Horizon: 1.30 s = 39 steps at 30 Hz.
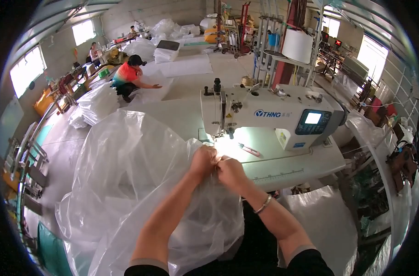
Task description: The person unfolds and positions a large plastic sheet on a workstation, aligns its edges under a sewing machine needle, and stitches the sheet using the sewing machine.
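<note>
A large sheet of clear plastic film [122, 165] spreads over my lap and the left end of the sewing table. My left hand [204, 160] is closed on the gathered edge of this film, just in front of the sewing machine's needle area. Close beside it, my right hand [230, 172] is closed too, its fingertips pinching at the same edge. The white sewing machine [264, 108] stands behind both hands, its lamp lighting the bed. A small pink-handled tool [249, 150], perhaps a cutter or snips, lies on the bed right of the needle.
A large white thread cone [297, 46] sits on a stand behind the machine. Stacked plastic sheets [98, 103] lie at the left, near a crouching person [129, 76]. More film [319, 221] hangs at my right. A ruler scale [278, 175] runs along the table's front edge.
</note>
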Available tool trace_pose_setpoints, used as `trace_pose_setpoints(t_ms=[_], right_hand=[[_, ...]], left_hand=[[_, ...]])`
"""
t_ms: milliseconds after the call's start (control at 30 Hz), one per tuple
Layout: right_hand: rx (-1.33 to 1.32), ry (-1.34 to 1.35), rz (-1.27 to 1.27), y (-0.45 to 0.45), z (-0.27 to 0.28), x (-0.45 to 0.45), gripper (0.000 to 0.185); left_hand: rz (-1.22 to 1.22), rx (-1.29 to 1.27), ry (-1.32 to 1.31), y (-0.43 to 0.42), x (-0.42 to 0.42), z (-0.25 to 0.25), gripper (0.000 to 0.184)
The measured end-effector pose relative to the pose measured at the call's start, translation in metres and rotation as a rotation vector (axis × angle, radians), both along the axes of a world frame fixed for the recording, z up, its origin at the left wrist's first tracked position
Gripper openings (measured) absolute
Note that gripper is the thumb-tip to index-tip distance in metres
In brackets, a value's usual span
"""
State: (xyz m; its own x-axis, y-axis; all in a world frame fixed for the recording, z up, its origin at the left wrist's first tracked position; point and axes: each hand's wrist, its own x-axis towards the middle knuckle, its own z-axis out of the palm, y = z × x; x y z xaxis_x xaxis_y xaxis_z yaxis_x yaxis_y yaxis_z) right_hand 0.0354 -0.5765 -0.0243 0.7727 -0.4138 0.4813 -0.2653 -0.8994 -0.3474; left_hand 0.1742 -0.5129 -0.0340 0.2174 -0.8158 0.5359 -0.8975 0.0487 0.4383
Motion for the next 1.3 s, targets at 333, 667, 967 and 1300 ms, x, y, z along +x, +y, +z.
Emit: trace_pose_setpoints(t_ms=[333, 667, 967, 1300], right_hand=[[-0.123, -0.068, 0.036, -0.055, 0.000, 0.018, 0.012], [-0.060, 0.182, 0.139, -0.081, -0.003, 0.030, 0.019], [0.187, -0.016, -0.010, 0.017, 0.012, -0.026, 0.010], [0.111, 0.044, -0.070, 0.036, -0.005, -0.005, 0.007]], left_hand=[[0.050, -0.001, -0.167, 0.004, -0.014, 0.003, 0.022], [0.122, 0.070, -0.036, 0.006, -0.022, 0.020, 0.019], [0.009, -0.020, -0.118, 0.008, -0.008, 0.009, 0.022], [-0.043, 0.102, -0.020, 0.008, 0.008, 0.022, 0.019]])
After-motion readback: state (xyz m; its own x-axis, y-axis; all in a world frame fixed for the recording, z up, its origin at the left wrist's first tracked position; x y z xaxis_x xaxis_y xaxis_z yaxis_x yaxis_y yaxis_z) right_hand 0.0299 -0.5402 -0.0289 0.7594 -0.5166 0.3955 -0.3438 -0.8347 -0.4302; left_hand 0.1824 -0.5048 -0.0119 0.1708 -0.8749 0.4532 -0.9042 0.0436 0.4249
